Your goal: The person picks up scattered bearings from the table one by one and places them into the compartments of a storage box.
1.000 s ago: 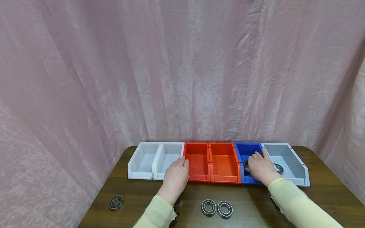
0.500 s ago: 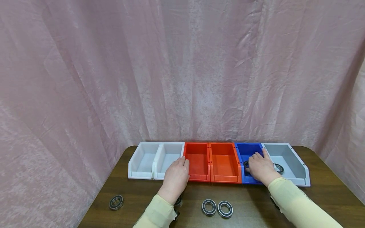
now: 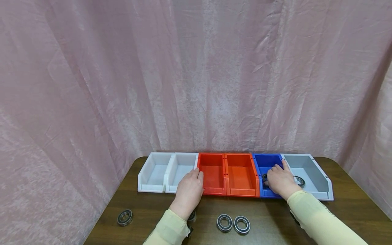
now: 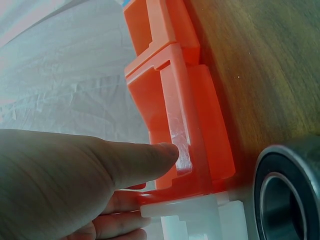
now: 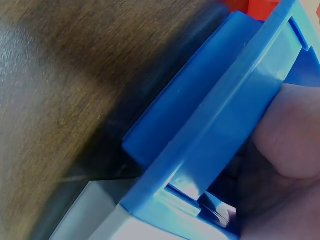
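My left hand [image 3: 189,190] rests across the adjoining walls of the right-hand white bin [image 3: 181,187] and the darker red bin [image 3: 211,191]. In the left wrist view its straight thumb [image 4: 145,159] touches the red bin's front lip. At the blue bin [image 3: 267,158] lies my right hand [image 3: 280,180], its index finger stretched along the wall toward the grey bin [image 3: 320,194]. The right thumb is beside a ball bearing [image 3: 264,177] in the blue bin; whether they touch cannot be told. Another bearing [image 3: 300,181] lies in the grey bin, partly hidden.
On the wooden table [image 3: 208,234], two bearings sit side by side, one left [image 3: 224,223] and one right [image 3: 242,225]. A lone bearing [image 3: 124,217] lies far left; another [image 3: 192,216] is partly behind my left wrist. A pink curtain [image 3: 196,85] hangs behind the bins.
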{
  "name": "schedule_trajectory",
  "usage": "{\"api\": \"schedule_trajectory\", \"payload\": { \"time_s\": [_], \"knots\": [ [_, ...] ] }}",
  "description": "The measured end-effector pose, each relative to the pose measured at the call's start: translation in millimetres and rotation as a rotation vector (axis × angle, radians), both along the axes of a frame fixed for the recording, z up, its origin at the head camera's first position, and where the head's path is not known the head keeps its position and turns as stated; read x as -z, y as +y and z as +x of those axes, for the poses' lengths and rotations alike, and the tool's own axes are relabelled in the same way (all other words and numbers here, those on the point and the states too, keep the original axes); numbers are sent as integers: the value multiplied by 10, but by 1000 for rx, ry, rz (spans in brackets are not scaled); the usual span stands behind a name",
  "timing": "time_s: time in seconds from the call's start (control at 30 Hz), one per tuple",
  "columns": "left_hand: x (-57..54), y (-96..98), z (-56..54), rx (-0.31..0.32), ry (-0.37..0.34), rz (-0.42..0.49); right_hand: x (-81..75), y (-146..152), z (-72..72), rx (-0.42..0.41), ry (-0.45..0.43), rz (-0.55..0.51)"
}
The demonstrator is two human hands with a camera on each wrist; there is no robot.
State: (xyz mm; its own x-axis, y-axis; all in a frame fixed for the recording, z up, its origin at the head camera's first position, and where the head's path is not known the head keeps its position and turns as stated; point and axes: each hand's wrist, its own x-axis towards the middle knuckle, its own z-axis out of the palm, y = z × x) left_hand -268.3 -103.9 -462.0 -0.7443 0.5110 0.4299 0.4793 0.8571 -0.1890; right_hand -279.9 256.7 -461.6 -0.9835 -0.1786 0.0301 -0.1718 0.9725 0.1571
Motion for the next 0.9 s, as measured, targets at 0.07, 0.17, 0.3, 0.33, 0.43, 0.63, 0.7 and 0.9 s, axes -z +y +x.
{"api": "schedule_trajectory", "payload": {
  "time_s": [0.07, 0.17, 0.3, 0.33, 0.43, 0.63, 0.7, 0.9],
  "knots": [
    [3, 0, 0, 1, 2, -4, -12, -4, 3, 2, -6, 1],
    [6, -1, -5, 4, 5, -5, -21, -6, 3, 3, -13, 1],
    [12, -2, -15, 5, 9, -5, -24, -12, 3, 6, -12, -3],
    [12, -2, -16, 5, 9, -4, -23, -13, 4, 6, -9, -5],
    [16, -5, -17, 6, 10, -2, -19, -11, 7, 1, 2, -9],
    [11, -11, -5, 25, 47, -3, 1, -9, 25, -4, 30, -28],
    [6, -13, 1, 35, 67, -3, 23, -7, 34, -9, 51, -37],
    [2, -17, 15, 42, 77, 1, 101, 16, 66, -46, 146, -87]
  ]
}}
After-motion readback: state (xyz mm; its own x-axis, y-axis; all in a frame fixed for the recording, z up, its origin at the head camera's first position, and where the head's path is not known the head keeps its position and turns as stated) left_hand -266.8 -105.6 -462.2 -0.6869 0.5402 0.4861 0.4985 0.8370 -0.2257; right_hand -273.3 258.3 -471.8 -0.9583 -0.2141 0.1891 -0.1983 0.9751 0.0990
